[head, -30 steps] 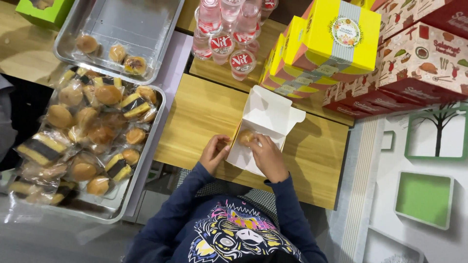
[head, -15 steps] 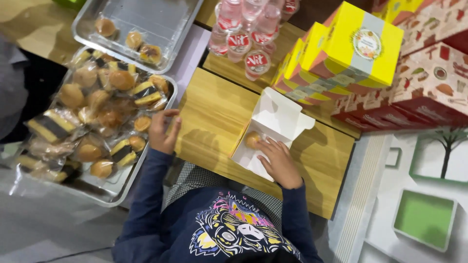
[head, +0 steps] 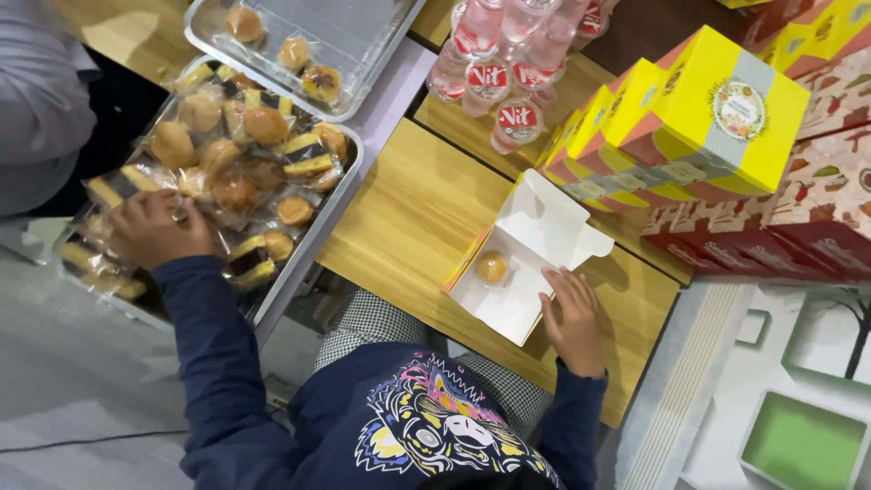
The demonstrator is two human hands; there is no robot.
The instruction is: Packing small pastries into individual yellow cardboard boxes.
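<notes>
My left hand (head: 159, 227) reaches out into a metal tray (head: 313, 238) piled with wrapped pastries (head: 245, 159); its fingers curl over one clear-wrapped pastry. My right hand (head: 573, 318) lies flat with fingers apart on the near right edge of an open white cardboard box (head: 508, 304). The box rests on a wooden table (head: 408, 209) and holds a single round golden bun (head: 492, 267). Its lid stands open towards the far side.
A second metal tray (head: 363, 41) with a few buns sits further back. Shrink-wrapped water bottles (head: 490, 77) stand beyond the box. Stacked yellow boxes (head: 717, 109) and red patterned ones (head: 817, 209) fill the right. Another person's grey sleeve (head: 36, 100) is at the left.
My left hand left the box and moved left, deep into the pastry tray. My right hand slid from inside the box to its near right edge. The view shifted left.
</notes>
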